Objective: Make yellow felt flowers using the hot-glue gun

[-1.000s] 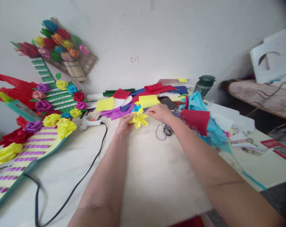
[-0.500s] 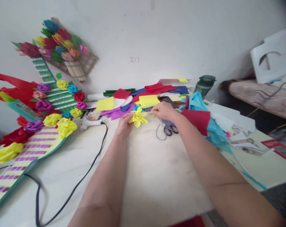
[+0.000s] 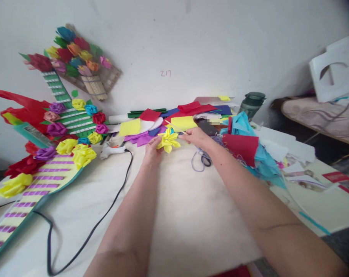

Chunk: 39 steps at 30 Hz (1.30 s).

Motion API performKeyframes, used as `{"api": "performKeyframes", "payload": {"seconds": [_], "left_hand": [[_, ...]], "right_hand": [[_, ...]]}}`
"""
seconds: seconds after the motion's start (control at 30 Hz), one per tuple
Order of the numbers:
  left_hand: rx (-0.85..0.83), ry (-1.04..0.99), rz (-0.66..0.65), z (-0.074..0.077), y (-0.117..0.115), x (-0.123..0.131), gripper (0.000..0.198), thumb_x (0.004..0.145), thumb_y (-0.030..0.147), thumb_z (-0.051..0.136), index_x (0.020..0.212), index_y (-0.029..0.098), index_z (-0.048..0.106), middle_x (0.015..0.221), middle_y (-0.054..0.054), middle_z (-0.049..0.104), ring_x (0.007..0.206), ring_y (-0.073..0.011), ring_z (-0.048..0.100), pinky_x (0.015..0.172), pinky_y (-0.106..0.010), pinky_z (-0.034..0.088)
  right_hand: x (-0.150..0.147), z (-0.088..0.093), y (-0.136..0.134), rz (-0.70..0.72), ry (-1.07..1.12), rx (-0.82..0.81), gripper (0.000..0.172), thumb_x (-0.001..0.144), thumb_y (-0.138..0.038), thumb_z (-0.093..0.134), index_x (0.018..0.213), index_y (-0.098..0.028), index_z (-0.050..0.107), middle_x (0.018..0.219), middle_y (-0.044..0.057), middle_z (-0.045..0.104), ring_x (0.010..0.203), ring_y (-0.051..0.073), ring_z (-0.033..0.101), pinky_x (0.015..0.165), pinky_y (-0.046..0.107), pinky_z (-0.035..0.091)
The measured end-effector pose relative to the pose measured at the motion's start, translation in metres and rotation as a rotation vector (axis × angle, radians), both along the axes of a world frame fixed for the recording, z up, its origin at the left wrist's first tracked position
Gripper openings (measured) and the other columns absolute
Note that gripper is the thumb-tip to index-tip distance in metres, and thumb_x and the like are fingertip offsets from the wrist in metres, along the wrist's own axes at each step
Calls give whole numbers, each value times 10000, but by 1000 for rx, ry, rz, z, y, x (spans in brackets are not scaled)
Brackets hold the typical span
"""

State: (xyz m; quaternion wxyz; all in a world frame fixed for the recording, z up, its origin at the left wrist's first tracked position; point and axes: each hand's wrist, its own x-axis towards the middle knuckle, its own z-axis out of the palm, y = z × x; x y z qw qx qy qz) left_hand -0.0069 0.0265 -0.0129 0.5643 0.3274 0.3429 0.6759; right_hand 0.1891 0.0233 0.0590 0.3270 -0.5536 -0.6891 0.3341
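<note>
A yellow paper flower [image 3: 169, 141] with several pointed petals is pinched at its left edge by my left hand [image 3: 153, 150], a little above the table. My right hand [image 3: 196, 137] is closed just right of the flower. Its fingertips pinch a thin pale stick [image 3: 174, 127], which slants up and left past the flower's top petals. Whether the stick touches the petals I cannot tell. Below my right wrist lie black-handled scissors [image 3: 206, 159] and a loop of lilac yarn [image 3: 196, 169].
A white glue gun [image 3: 113, 150] with a black cord lies to the left, beside a decorated board [image 3: 51, 184] with paper flowers. Coloured paper sheets [image 3: 142, 136] are piled along the wall. A dark bottle [image 3: 252, 105], red cloth [image 3: 240, 148] and blue crumpled paper [image 3: 262, 161] lie to the right.
The thin stick has swung from lying level across the flower to slanting up and left. My right hand has moved slightly; my left hand still holds the flower. The view has shifted a little.
</note>
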Motion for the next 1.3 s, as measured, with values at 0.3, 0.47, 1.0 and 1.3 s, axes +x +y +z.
{"api": "performKeyframes", "payload": {"seconds": [0.3,0.47,1.0,1.3], "left_hand": [[37,-57,-37,2,-1,10,275,617,321,830,823,169,730,810,-37,751,765,-181,709,652,-250,552],[12,-99,-52,8,-4,18,282,757,422,735,800,144,733,802,-66,742,755,-174,705,639,-240,546],[-57,116,-44,11,-3,7,417,629,398,827,925,209,602,659,32,639,544,-127,609,514,-228,446],[-42,345,-87,17,-8,8,527,476,433,870,887,204,635,711,2,676,629,-164,645,558,-250,460]], "right_hand": [[-15,-10,1,-113,103,-26,377,750,-440,680,514,-175,552,440,-57,431,492,86,366,536,258,272],[-16,-16,7,-191,134,4,295,763,-341,634,529,-176,561,451,-51,464,487,92,393,527,259,276],[-9,-14,11,-172,-150,161,150,743,-232,579,607,-178,614,526,-40,437,580,119,413,550,256,268],[-15,-11,5,-89,-197,217,198,752,-241,549,584,-161,618,518,-34,434,585,117,400,562,255,269]]}}
